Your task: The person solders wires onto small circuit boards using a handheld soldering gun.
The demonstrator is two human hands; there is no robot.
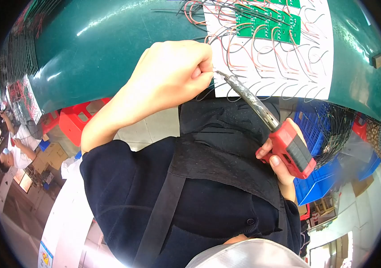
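Note:
My left hand (172,73) is closed in a pinch over the near edge of the table; whatever is between its fingertips is too small to make out. My right hand (281,172) grips a soldering iron (294,149) by its red and black pistol handle. The iron's metal barrel slants up and to the left, its tip right beside my left fingertips. Just beyond lies a white sheet (327,53) bearing several green circuit boards (268,24) in a block. Thin red and black wires (262,71) curve from the boards towards me.
The green tabletop (110,53) carries a bundle of dark wires (16,58) at the far left. Blue crates (308,190) and more black wires (335,129) are at my right. A red stool (75,123) stands left, with another person (23,145) beyond it.

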